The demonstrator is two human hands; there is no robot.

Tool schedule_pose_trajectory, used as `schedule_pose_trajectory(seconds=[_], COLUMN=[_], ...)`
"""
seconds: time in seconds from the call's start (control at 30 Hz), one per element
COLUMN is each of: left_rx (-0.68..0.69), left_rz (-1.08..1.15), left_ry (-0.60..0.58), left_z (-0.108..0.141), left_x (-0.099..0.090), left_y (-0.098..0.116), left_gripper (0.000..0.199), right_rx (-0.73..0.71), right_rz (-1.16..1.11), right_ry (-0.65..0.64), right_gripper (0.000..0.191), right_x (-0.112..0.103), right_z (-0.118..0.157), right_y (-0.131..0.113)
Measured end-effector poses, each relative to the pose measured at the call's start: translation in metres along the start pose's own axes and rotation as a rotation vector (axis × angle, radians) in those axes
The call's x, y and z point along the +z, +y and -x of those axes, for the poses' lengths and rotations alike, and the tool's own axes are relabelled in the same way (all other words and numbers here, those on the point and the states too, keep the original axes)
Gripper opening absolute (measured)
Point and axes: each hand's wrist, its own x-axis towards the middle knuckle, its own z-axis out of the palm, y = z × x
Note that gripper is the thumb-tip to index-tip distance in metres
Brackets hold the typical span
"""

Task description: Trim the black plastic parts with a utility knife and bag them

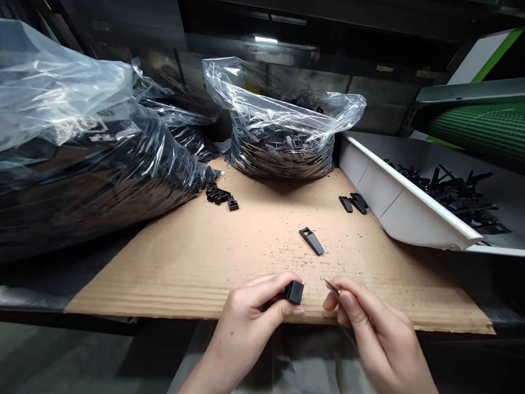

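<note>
Between thumb and fingers, my left hand pinches a small black plastic block just above the front edge of the cardboard sheet. To its right, my right hand is closed on a small pointed metal blade, its tip aimed toward the block but apart from it. The blade's handle is mostly hidden in the fingers. Beyond the hands, a tapered black plastic piece with a square hole lies on the cardboard, among scattered black shavings.
Large clear bags of black parts stand at the left and at the back. A white tray at the right holds black pieces. Small black parts lie by the left bag and by the tray. A green roll is above.
</note>
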Motion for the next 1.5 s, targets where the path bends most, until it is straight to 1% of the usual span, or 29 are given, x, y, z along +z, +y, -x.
schedule_pose_trajectory(seconds=[0.1,0.17,0.27,0.4,0.53,0.63,0.7,0.77,0.83,0.9,0.97,1.03,1.07,1.1,1.13,1.17,1.23,1.27,1.3,1.37,1.4,1.5], left_rx=[0.031,0.046,0.054,0.099,0.053,0.036,0.065,0.086,0.055,-0.014,-0.05,-0.043,-0.044,-0.06,-0.09,-0.125,-0.175,-0.178,-0.163,-0.116,-0.094,-0.058], left_rz=[0.017,0.027,0.017,-0.026,-0.071,-0.087,-0.101,-0.139,-0.146,-0.091,0.021,0.135,0.193,0.249,0.3,0.346,0.398,0.387,0.358,0.268,0.228,0.18], left_ry=[0.023,0.033,0.035,0.041,0.032,-0.006,-0.026,0.002,0.033,0.034,-0.034,-0.086,-0.075,-0.036,0.021,0.077,0.127,0.121,0.113,0.104,0.103,0.105], left_z=[0.0,-0.001,-0.001,-0.001,-0.002,-0.003,-0.003,-0.003,-0.002,0.0,0.001,0.002,0.002,0.002,0.001,0.0,-0.001,-0.002,-0.003,-0.004,-0.004,-0.005], left_x=[0.001,0.002,0.002,0.002,0.005,0.007,0.007,0.006,0.002,-0.002,-0.005,-0.004,-0.002,0.001,0.003,0.005,0.008,0.008,0.008,0.006,0.005,0.003], left_y=[-0.001,-0.001,0.0,0.0,-0.002,-0.003,-0.003,-0.002,0.0,0.001,0.002,0.003,0.003,0.002,0.002,0.002,0.001,0.001,0.002,0.004,0.005,0.007], left_gripper=[0.025,0.027,0.027,0.027,0.021,0.014,0.014,0.015,0.016,0.02,0.025,0.024,0.02,0.017,0.014,0.016,0.033,0.036,0.032,0.018,0.016,0.021], right_rx=[0.151,0.193,0.2,0.218,0.244,0.333,0.403,0.413,0.368,0.296,0.195,0.083,0.034,-0.013,-0.059,-0.104,-0.183,-0.212,-0.235,-0.272,-0.288,-0.309], right_rz=[-0.078,-0.057,-0.061,-0.107,-0.178,-0.258,-0.306,-0.326,-0.281,-0.166,-0.041,0.044,0.071,0.09,0.103,0.111,0.117,0.124,0.138,0.17,0.186,0.213], right_ry=[-0.129,-0.189,-0.236,-0.284,-0.356,-0.365,-0.323,-0.252,-0.19,-0.148,-0.094,-0.013,0.03,0.069,0.099,0.117,0.117,0.108,0.1,0.084,0.08,0.086], right_gripper=[0.022,0.027,0.031,0.031,0.033,0.037,0.036,0.03,0.025,0.025,0.023,0.021,0.021,0.021,0.021,0.022,0.022,0.023,0.024,0.025,0.025,0.026], right_x=[0.006,0.011,0.015,0.015,0.012,0.009,0.007,0.004,0.002,0.002,0.003,0.007,0.009,0.011,0.012,0.013,0.013,0.013,0.012,0.012,0.012,0.014], right_z=[-0.003,-0.007,-0.012,-0.015,-0.015,-0.016,-0.017,-0.017,-0.016,-0.013,-0.008,-0.001,0.001,0.003,0.004,0.004,0.002,0.001,-0.001,-0.004,-0.005,-0.006], right_y=[-0.008,-0.01,-0.011,-0.012,-0.016,-0.016,-0.016,-0.016,-0.015,-0.014,-0.01,-0.005,-0.003,-0.001,0.0,0.002,0.002,0.002,0.002,0.001,0.001,0.001])
